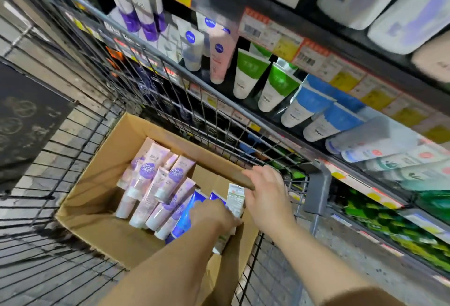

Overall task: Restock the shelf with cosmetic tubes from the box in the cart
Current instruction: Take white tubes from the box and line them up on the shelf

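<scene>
An open cardboard box [97, 184] sits in a wire cart [170, 79]. Inside lie several pink-and-purple cosmetic tubes [155, 184], and blue tubes [185, 218] stand at the near corner beside a white-and-green tube [235, 197]. My left hand [214, 215] reaches down into the box among the blue tubes; its fingers are hidden, so what it holds cannot be seen. My right hand [265, 191] grips the folded box flap [243, 175] at the cart's right side. The shelf [275, 35] to the right carries rows of tubes.
The shelf holds purple-capped tubes [143, 13], Nivea tubes [192, 45], green tubes [248, 74] and blue tubes [306, 106]. Price labels [285, 40] run along the shelf edges. A dark sign [26, 120] leans at the cart's left. Green products [389, 225] fill a lower shelf.
</scene>
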{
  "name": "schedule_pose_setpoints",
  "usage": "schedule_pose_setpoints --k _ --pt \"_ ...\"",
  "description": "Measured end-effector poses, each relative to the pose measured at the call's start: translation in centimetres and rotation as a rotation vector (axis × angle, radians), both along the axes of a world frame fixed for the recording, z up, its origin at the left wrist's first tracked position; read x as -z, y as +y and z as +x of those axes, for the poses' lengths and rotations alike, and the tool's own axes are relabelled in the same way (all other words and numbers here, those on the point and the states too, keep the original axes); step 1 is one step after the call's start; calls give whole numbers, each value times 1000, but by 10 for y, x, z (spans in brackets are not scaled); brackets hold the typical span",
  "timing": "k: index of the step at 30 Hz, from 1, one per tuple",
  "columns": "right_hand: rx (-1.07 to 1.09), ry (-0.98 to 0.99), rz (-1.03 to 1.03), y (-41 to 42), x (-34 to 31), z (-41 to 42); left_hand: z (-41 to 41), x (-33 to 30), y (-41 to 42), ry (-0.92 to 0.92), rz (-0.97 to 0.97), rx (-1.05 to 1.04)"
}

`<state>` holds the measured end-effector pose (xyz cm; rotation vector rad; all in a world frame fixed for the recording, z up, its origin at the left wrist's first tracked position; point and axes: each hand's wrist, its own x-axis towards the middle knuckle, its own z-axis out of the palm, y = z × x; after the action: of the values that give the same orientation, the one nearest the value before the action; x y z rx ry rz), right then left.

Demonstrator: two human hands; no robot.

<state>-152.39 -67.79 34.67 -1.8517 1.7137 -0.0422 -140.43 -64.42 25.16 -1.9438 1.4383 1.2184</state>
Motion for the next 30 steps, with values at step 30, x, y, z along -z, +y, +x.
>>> schedule_pose_setpoints --k 30 --pt "412 -591 566 -3 -8 48 92 -55 29 961 270 -1000"
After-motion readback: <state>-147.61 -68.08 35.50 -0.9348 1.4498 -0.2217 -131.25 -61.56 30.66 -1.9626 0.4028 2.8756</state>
